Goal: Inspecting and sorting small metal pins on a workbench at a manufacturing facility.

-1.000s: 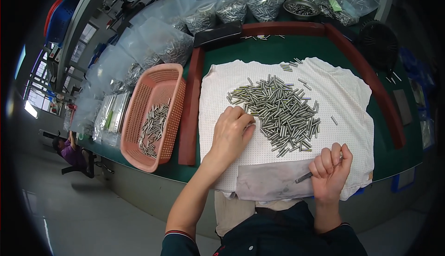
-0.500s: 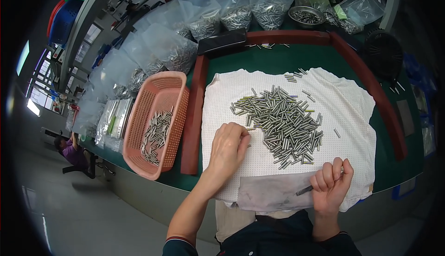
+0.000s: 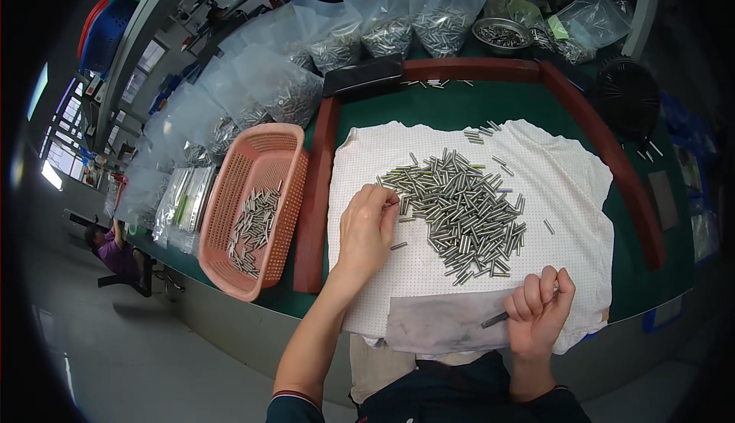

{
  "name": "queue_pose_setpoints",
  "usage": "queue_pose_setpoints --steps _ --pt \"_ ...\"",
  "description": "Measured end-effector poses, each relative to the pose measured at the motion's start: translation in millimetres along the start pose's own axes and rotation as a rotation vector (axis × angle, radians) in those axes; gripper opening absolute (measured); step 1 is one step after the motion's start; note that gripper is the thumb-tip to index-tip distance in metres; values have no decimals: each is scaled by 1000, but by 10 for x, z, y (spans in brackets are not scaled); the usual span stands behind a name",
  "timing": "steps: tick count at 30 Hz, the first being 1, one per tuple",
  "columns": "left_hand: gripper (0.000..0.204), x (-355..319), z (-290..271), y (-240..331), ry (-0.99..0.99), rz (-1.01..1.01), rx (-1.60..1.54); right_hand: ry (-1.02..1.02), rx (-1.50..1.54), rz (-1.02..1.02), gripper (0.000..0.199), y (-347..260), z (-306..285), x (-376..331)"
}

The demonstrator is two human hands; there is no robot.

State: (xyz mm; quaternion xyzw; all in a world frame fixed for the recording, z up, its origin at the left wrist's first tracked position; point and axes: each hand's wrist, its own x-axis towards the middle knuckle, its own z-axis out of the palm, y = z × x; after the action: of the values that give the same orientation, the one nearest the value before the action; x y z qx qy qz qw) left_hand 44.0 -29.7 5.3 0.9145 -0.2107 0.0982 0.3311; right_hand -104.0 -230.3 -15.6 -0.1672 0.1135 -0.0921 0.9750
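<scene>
A heap of short metal pins (image 3: 467, 209) lies on a white dotted cloth (image 3: 566, 170). At the heap's left edge is my left hand (image 3: 366, 228), its thumb and fingers curled together; whatever is between the tips is too small to make out. Two loose pins lie close beside that hand. My right hand (image 3: 541, 308), palm turned up, is closed around a slim dark tool (image 3: 495, 320) whose end sticks out to the left. Under this end lies a stained greyish cloth (image 3: 436, 323) along the near edge of the white one.
A pink plastic basket (image 3: 218, 243) holding more pins stands at left, beyond a red-brown rail (image 3: 312, 216). Clear bags of pins (image 3: 387, 36) line the back, with a metal bowl (image 3: 501, 34). A dark fan-like object (image 3: 628, 97) is at far right. Another person (image 3: 122, 251) sits far left.
My left hand has shifted slightly away from me, along the heap's left edge. The right hand keeps its grip on the dark tool. The whole view has moved a little.
</scene>
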Motion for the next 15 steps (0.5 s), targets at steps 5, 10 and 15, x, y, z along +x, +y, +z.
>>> queue_pose_setpoints --steps 5,10,15 --pt "11 112 82 145 -69 279 -69 -3 -17 8 38 -3 15 -2" --pt "11 -9 135 134 -170 368 -64 3 -12 12 38 -4 17 -4" --pt "11 -210 -24 69 -174 331 10 -7 -18 22 38 -11 21 6"
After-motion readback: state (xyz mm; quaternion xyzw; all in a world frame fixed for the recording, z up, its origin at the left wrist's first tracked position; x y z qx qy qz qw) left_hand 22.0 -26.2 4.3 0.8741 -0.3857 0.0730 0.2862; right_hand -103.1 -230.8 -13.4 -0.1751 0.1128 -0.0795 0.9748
